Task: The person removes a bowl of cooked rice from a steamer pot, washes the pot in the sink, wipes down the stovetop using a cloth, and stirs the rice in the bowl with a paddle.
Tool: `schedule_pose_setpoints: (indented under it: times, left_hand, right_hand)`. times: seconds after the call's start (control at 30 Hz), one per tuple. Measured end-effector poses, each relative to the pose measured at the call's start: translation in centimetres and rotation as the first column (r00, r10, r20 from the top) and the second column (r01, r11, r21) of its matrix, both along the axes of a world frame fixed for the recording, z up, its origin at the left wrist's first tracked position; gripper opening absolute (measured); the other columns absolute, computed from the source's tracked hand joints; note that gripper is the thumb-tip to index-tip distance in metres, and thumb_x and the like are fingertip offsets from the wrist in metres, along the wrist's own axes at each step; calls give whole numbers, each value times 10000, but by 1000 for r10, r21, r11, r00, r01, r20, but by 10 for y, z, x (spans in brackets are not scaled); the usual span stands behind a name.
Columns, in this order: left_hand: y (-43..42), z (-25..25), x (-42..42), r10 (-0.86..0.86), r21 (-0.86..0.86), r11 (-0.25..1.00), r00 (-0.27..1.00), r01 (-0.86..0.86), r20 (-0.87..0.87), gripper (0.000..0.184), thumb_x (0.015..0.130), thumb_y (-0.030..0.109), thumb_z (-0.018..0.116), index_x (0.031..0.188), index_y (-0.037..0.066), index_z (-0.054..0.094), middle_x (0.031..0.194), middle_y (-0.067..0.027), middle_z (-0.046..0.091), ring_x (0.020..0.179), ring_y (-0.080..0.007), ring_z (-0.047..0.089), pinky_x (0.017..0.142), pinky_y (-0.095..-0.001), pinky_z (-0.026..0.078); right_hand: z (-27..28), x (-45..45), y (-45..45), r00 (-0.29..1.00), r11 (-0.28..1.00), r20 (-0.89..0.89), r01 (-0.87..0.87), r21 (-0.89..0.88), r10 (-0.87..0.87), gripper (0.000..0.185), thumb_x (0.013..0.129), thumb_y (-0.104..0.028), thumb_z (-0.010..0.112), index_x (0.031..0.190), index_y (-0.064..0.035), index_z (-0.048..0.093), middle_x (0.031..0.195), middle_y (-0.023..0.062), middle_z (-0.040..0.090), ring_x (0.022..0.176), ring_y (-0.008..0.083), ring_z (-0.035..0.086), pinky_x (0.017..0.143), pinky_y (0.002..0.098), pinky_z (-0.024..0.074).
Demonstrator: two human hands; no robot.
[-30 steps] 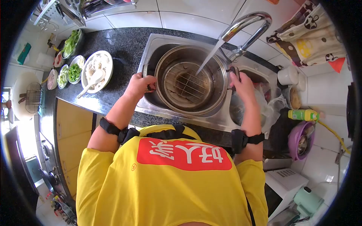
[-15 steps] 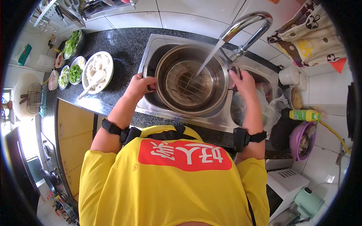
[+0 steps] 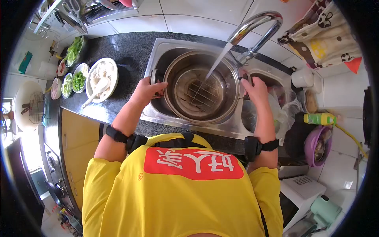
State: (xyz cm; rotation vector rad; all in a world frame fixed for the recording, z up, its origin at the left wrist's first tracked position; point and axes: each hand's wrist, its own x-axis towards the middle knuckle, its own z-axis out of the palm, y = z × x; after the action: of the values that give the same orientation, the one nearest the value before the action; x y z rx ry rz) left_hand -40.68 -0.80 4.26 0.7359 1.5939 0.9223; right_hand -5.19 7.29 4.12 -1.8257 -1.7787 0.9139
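A wide stainless steel pot [image 3: 170, 103] sits in the left basin of the sink [image 3: 156, 59], with a wire rack [image 3: 202, 94] lying inside it. From the chrome faucet [image 3: 256, 27] a stream of water [image 3: 218, 60] runs down into the pot. My left hand [image 3: 148, 90] is closed round the pot's left handle, thumb toward the rim. On the opposite side, my right hand [image 3: 256, 90] grips the right handle. The undersides of both handles are hidden by my fingers.
Left on the dark counter [image 3: 136, 45] stand a white bowl [image 3: 114, 79] with a spoon [image 3: 103, 83] and several small dishes of cut vegetables. A clear plastic bag [image 3: 282, 106] lies in the right basin. A purple basin [image 3: 312, 142] and a green-yellow bottle [image 3: 319, 118] are at right.
The view has shifted slightly, so the pot and sink appear a little lower. Both hands keep their hold on the handles, and the water still runs.
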Motion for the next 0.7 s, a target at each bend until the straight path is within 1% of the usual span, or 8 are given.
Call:
schedule_pose_setpoints:
  times: [0.23,0.3,0.4,0.43,0.53,0.57,0.6,0.7]
  left_hand:
    - [-3,-3,-2,12,18,1000,1000,-13,14,166,652,30,620,783,14,519,650,-78,573,555,-161,577,496,-285,484]
    - [-5,-10,-6,19,37,999,998,-21,53,171,648,28,611,789,9,514,640,-81,569,549,-169,574,502,-285,484]
    - [-5,-10,-4,6,56,998,999,-8,39,180,646,27,607,793,-1,508,633,-86,567,540,-175,571,502,-286,480]
    - [-5,-17,-6,18,50,999,1000,-18,3,179,641,23,604,786,-8,502,622,-91,563,532,-178,567,498,-287,474]
    - [-6,-16,-4,43,84,995,999,-46,31,187,634,21,606,784,-19,501,613,-94,560,533,-182,567,497,-291,469]
    - [-6,-14,-3,60,81,995,997,-64,47,195,626,12,604,794,-22,511,620,-93,561,526,-181,563,494,-290,463]
    - [-7,-10,-1,65,92,993,997,-69,45,195,626,12,604,794,-22,511,620,-93,561,526,-181,563,494,-290,463]
    - [-8,-6,1,80,93,992,995,-85,58,196,620,-1,595,802,-19,524,633,-91,562,525,-174,556,500,-287,459]
  right_hand:
    - [-1,9,11,997,998,55,-59,37,57,521,778,-511,584,727,8,597,649,163,608,667,317,603,645,389,457]
    - [8,14,19,993,995,88,-69,-67,75,642,799,-607,496,689,18,591,684,188,606,711,356,586,679,403,446]
    - [7,21,39,996,996,79,-41,-75,47,717,822,-652,405,694,24,607,708,188,615,707,345,587,703,400,442]
    - [11,23,50,990,974,55,-115,-197,128,737,835,-663,362,770,14,645,741,183,626,730,322,594,740,385,448]
    - [-4,13,74,982,974,-11,-186,-131,187,733,835,-670,355,878,-5,661,756,159,639,758,294,606,764,363,454]
    - [-15,9,88,973,944,-23,-229,-238,230,663,885,-597,368,1060,-2,603,933,91,629,742,179,580,730,275,465]
    - [-11,2,91,972,945,-23,-234,-227,235,663,885,-597,368,1060,-2,603,933,91,629,742,179,580,730,275,465]
    - [-24,-16,114,910,843,-199,-412,-346,363,680,880,-621,355,1206,-49,525,1159,93,553,813,149,518,732,297,467]
